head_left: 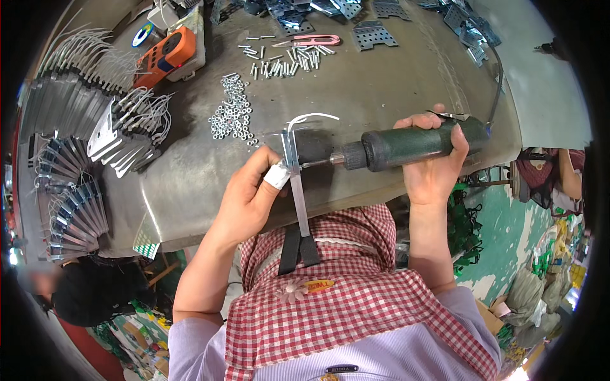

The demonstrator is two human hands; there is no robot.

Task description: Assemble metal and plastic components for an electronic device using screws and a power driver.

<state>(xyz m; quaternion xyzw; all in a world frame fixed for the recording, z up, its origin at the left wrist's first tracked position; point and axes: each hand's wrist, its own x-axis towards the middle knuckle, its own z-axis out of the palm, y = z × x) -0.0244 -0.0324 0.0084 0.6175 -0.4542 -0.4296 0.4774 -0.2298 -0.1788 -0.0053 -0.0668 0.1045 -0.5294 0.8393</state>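
Dk grn screwdriver [401,150], red/wht chkd apron [330,312]

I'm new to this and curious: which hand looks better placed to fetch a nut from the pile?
Probably the left hand: it is nearer the pile of nuts, though it holds the metal part. The right hand is farther off, gripping the power driver.

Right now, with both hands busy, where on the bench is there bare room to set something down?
The widest bare patch of bench is right of the screws, beyond the screwdriver. Another lies left of your left hand, nearer you than the nuts. It's crowded along the left, with metal strips, and at the far side, with metal plates.
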